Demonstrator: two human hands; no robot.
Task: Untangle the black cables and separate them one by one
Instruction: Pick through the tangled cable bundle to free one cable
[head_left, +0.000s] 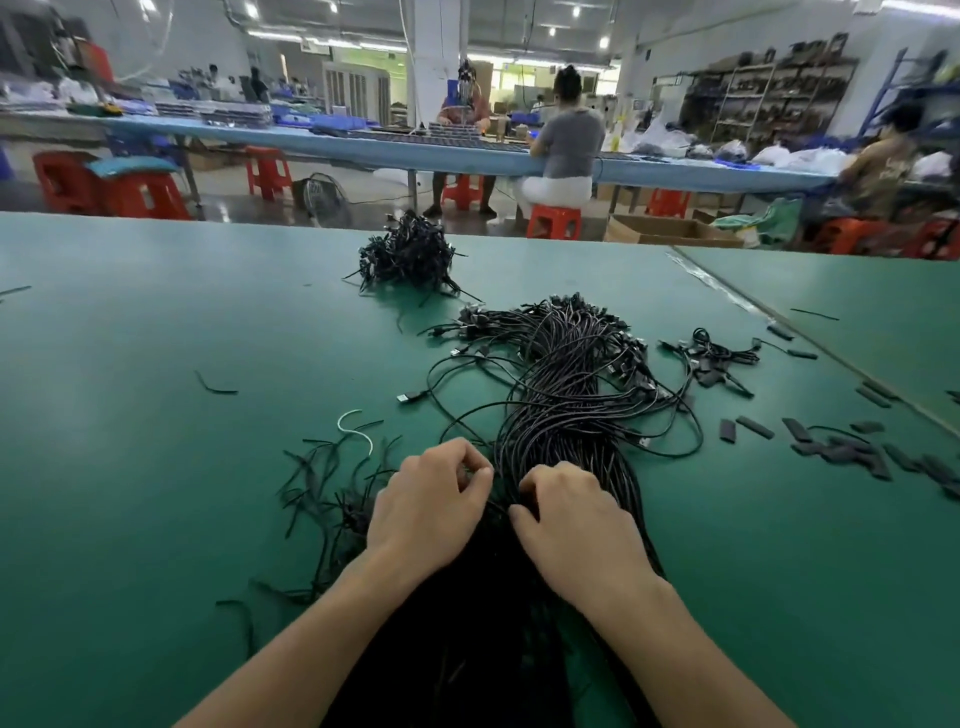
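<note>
As left hand (431, 501) and right hand (577, 525) pinch black cables (566, 395), green table (156, 467)

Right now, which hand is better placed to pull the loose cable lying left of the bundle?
Probably the left hand: it is nearer the loose cable; the right hand sits farther right on the bundle.

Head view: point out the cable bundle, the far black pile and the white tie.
cable bundle (566, 395), head view: middle of its strands.
far black pile (410, 257), head view: its centre.
white tie (357, 431), head view: mid-curve.
</note>
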